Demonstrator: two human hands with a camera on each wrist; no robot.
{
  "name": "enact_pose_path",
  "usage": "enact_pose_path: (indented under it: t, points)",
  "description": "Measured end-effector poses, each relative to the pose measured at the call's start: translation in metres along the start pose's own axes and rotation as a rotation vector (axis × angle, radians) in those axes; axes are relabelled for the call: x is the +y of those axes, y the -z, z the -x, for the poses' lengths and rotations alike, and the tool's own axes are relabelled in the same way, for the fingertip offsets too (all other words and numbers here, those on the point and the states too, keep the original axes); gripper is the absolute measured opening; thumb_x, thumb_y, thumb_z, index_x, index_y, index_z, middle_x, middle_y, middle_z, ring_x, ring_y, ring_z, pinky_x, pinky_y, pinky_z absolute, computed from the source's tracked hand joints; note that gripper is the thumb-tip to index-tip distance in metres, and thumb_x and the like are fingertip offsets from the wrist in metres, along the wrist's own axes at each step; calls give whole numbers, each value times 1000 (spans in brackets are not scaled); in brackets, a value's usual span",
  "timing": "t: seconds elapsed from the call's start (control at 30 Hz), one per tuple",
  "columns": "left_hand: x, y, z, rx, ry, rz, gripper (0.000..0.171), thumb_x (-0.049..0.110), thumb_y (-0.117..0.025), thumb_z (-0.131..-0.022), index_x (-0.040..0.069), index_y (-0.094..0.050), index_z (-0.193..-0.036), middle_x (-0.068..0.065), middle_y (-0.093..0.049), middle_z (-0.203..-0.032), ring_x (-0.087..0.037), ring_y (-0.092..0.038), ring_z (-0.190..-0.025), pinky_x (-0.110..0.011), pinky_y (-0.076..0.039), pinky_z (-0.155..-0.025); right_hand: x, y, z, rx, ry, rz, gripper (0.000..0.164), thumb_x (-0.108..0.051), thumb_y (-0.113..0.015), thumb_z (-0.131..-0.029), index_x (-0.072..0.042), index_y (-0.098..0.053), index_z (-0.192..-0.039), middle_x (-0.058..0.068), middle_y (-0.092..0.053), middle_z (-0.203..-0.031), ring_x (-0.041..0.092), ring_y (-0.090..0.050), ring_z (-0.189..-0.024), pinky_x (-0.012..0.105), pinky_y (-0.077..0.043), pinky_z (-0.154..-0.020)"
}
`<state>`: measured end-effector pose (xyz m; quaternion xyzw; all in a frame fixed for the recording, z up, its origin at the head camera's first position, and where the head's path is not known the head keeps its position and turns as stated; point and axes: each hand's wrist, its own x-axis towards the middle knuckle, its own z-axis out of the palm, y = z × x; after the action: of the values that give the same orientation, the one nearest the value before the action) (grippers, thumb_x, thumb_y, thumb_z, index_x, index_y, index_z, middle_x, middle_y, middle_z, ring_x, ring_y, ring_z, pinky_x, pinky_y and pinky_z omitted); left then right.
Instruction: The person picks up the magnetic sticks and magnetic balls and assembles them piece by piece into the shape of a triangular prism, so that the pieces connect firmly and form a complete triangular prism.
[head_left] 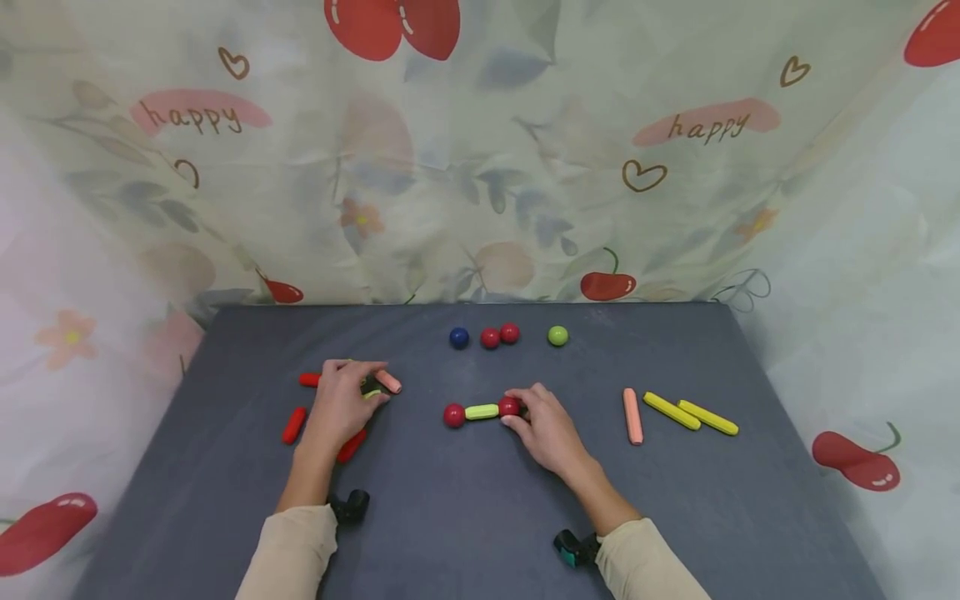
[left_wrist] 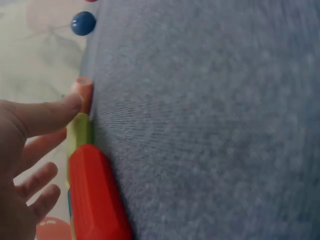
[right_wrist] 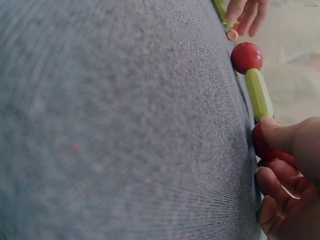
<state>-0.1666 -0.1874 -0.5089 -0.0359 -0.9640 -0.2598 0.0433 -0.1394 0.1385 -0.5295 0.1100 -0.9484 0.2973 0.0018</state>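
Note:
My right hand pinches a red ball between thumb and fingers. That ball sits at the right end of a short light-green stick, whose left end meets another red ball, forming a dumbbell shape. My left hand reaches over the sticks on the left, thumb and index finger apart. Close by its fingertips are a light-green stick and a pink stick with a hole in its end. Red sticks lie around this hand, one partly hidden by the wrist.
Along the back of the dark table sit a blue ball, two red balls and a green ball. At right lie a pink stick and two yellow sticks. A printed curtain hangs behind.

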Motion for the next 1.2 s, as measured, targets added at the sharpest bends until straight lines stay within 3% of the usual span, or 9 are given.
enact_pose_path:
  t: [0.13, 0.43, 0.53, 0.73, 0.83, 1.03, 1.2]
  points:
    - [0, -6, -6, -20, -15, -62, 45, 15, -84, -84, 15, -73, -127, -11, -71, -128, -36, -48, -121, -56, -42, -101, 0, 0, 1, 2, 0, 0, 41, -28, -77, -91, -13, -69, -128, 1, -59, -97, 10, -50, -82, 27, -47, -73]
    - [17, -23, -18, -30, -104, -170, 24, 33, -79, -90, 18, -82, -107, -5, -69, -99, -30, -50, -102, -48, -42, -90, 1, -3, 2, 1, -9, -8, 41, -28, -78, -91, -13, -69, -128, 0, -59, -97, 9, -50, -83, 26, -48, -74]
    - [29, -24, -21, -30, -73, -107, 28, 39, -74, -93, 16, -80, -107, -6, -73, -100, -28, -51, -98, -44, -43, -88, 0, -3, 2, -2, -4, -11, 41, -29, -77, -91, -14, -69, -128, 0, -59, -97, 10, -50, -83, 26, -48, -73]
    - [58, -26, -18, -103, 107, 201, 36, 44, -67, -98, 16, -73, -119, -6, -71, -107, -24, -54, -101, -41, -48, -87, 0, -3, 0, 4, 2, -13, 41, -29, -77, -91, -14, -69, -128, 0, -59, -96, 9, -50, -81, 27, -48, -74]
    - [68, -31, -13, -127, 153, 301, 36, 41, -67, -99, 16, -71, -124, -4, -72, -110, -23, -59, -101, -41, -51, -90, 0, -2, 0, 12, 13, -21, 40, -28, -77, -91, -13, -69, -127, 0, -59, -96, 9, -50, -81, 27, -49, -74]
    - [81, -49, -5, -145, 178, 366, 38, 40, -67, -99, 15, -70, -128, -3, -72, -111, -19, -63, -97, -39, -54, -88, 1, -1, 1, 20, 19, -29, 40, -28, -78, -91, -12, -70, -127, 0, -58, -95, 8, -50, -81, 26, -49, -74]
    - [88, -61, 0, -146, 188, 351, 36, 40, -68, -98, 16, -72, -125, -2, -71, -106, -18, -60, -93, -36, -52, -82, 1, 0, 1, 18, 18, -26, 40, -28, -78, -91, -12, -70, -127, 0, -58, -94, 8, -50, -80, 26, -49, -73]
